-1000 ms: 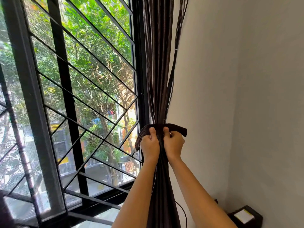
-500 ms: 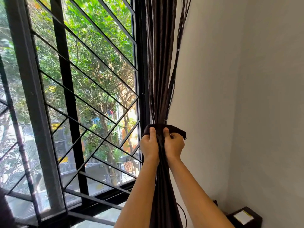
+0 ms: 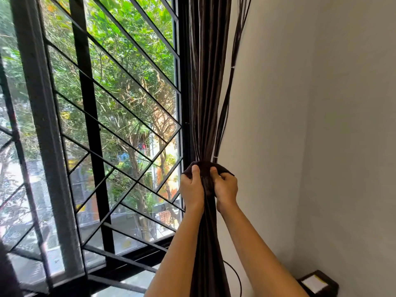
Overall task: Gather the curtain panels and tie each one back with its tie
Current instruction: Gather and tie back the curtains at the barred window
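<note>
The curtain (image 3: 206, 99) hangs bunched beside the window (image 3: 107, 125). The left hand (image 3: 191, 188) and right hand (image 3: 226, 186), fingers curled, each grip the tie (image 3: 204, 166) wrapped round it.

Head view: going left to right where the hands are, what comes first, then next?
window bars → left hand → curtain → right hand → wall

The curtain (image 3: 209, 82) runs off top and bottom; how the tie (image 3: 205, 165) fastens is hidden.
</note>
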A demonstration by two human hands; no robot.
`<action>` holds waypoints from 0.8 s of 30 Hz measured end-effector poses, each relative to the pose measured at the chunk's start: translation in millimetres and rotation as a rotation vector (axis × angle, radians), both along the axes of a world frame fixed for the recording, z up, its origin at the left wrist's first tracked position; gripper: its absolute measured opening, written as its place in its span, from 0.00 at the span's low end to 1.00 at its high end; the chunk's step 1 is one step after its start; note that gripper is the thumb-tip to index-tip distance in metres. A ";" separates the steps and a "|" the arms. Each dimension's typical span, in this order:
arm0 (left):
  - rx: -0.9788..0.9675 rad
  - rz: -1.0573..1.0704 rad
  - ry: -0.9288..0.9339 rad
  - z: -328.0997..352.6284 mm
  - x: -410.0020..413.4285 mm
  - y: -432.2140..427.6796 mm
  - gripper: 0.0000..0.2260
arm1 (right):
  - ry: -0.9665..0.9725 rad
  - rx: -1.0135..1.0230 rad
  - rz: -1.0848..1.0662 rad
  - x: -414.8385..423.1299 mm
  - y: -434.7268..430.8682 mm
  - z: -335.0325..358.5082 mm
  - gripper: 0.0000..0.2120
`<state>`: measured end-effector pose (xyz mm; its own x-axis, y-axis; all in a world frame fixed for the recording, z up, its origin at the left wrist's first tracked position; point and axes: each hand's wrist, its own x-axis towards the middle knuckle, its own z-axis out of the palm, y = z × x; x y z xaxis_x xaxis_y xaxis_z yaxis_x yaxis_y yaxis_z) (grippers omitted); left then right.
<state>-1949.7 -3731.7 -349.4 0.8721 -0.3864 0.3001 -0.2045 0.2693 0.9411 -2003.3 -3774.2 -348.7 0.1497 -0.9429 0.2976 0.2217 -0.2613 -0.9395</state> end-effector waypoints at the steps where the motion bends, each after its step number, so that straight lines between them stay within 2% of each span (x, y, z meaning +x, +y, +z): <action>1: -0.005 0.011 0.015 0.1 1.1 -1.2 0.21 | 0.017 -0.009 0.009 -0.3 -0.2 0.8 0.13; 5: -0.004 0.017 0.085 3.4 2.2 -0.8 0.24 | 0.105 -0.059 0.051 -0.4 -4.6 3.9 0.14; 8: 0.020 0.034 0.087 7.1 1.9 4.3 0.17 | 0.182 -0.134 0.066 -4.4 -8.9 5.4 0.18; 11: 0.018 0.017 -0.019 7.2 2.8 8.7 0.11 | 0.230 -0.191 0.085 -8.3 -13.4 4.5 0.19; 15: 0.011 0.000 -0.113 4.1 6.9 9.7 0.18 | 0.222 -0.256 0.147 -8.1 -13.1 3.7 0.18; 20: -0.013 0.032 -0.124 3.0 6.0 13.1 0.19 | 0.268 -0.434 0.025 -9.8 -7.3 7.7 0.14; 24: 0.000 -0.003 -0.119 3.6 6.1 16.6 0.21 | 0.330 -0.493 0.082 -15.5 -6.6 10.8 0.13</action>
<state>-1943.7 -3715.1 -345.8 0.8295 -0.3889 0.4010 -0.3137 0.2697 0.9104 -2018.8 -3780.8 -337.9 0.3755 -0.6867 0.6224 -0.0235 -0.6784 -0.7343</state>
